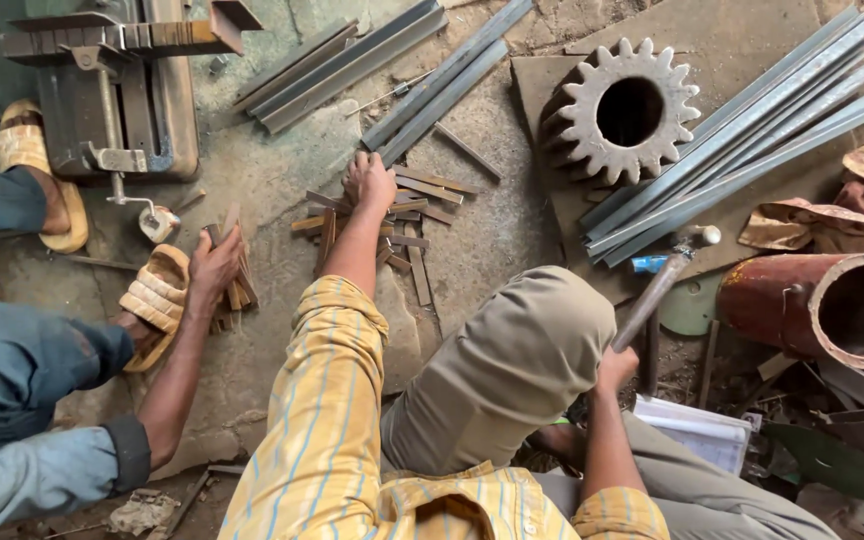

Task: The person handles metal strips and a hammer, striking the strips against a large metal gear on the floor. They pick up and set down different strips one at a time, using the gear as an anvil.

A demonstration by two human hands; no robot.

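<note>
Left hand point(370, 182) lies fingers down on the metal strips point(407, 215) beside the gear point(620, 110); right hand point(616, 368) grips a hammer point(664, 282).

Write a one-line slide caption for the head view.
Left hand on metal strips, right hand gripping a hammer.

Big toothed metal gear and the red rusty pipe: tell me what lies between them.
In the head view, a bundle of long grey steel angle bars lies slantwise between the gear and the pipe; the hammer head sits below it.
</note>
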